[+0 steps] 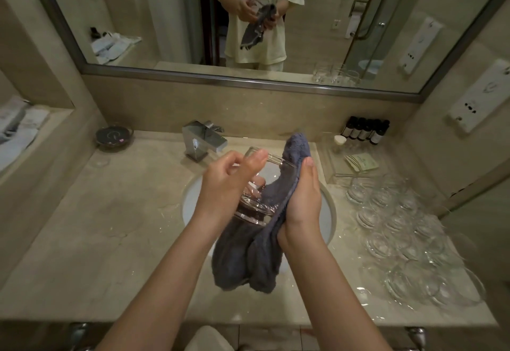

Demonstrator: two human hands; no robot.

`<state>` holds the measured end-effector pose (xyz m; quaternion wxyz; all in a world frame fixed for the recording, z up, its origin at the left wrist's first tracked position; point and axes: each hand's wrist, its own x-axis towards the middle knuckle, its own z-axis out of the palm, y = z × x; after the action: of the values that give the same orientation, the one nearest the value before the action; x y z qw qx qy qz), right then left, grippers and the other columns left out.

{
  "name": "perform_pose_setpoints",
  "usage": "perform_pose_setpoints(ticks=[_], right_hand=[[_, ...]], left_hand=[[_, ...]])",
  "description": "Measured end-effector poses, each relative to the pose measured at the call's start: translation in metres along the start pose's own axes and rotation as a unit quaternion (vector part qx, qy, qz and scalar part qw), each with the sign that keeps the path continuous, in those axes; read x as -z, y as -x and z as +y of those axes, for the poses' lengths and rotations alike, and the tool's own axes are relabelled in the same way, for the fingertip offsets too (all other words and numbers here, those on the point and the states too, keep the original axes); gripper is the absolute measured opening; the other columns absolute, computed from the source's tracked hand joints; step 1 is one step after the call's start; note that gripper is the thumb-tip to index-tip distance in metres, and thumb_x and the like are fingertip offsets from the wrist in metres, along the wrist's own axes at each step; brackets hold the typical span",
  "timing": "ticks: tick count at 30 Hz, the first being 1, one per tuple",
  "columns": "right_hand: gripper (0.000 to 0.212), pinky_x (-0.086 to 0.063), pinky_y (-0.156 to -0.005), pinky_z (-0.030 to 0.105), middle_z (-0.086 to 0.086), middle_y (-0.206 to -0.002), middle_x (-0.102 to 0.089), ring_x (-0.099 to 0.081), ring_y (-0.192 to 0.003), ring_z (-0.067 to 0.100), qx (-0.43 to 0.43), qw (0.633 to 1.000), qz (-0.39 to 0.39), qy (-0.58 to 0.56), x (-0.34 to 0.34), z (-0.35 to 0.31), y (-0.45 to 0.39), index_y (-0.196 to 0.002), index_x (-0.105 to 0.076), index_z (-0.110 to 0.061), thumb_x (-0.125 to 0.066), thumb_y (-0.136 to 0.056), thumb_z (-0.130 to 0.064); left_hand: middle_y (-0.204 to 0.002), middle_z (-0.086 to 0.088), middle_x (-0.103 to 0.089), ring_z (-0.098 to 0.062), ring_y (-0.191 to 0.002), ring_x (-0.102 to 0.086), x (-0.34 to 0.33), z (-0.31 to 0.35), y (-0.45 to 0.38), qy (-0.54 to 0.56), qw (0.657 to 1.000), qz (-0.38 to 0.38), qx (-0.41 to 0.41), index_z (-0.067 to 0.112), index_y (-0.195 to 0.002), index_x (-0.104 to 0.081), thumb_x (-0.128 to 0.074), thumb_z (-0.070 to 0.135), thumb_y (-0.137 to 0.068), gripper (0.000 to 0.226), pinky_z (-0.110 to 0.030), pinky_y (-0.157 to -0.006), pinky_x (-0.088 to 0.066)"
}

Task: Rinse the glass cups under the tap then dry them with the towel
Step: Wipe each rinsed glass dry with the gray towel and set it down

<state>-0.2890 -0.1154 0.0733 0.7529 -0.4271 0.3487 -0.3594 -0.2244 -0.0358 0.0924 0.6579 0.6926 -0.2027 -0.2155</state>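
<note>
Your marble desk (116, 229) carries a white sink (193, 199), mostly hidden behind your arms and the grey towel (248, 254). On your right, a crowd of glass cups (408, 229) stands packed together; their clear walls blur into one another, so you cannot count them. Over the sink, your right hand (303, 199) presses the towel against one glass cup (256, 185), its fingers hidden behind the cloth. Your left hand (223, 182) holds that cup from the other side, fingers curled round its wall. The tap (202, 139) stands just behind.
</note>
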Motion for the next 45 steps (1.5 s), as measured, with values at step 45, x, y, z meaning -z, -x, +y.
perform_pose_setpoints(ticks=[45], right_hand=[[0.004,-0.039,-0.086,0.010,-0.004,-0.106,-0.048,-0.050,-0.092,-0.007,0.225,0.933,-0.113,0.257,0.014,-0.028,-0.008,-0.093,-0.053,-0.036,-0.050,-0.091,-0.037]], left_hand=[[-0.083,0.000,-0.074,-0.021,-0.070,-0.071,0.016,-0.005,-0.003,0.084,0.985,-0.147,0.021,0.035,-0.123,-0.055,-0.074,0.047,-0.052,0.074,-0.021,-0.063,-0.053]])
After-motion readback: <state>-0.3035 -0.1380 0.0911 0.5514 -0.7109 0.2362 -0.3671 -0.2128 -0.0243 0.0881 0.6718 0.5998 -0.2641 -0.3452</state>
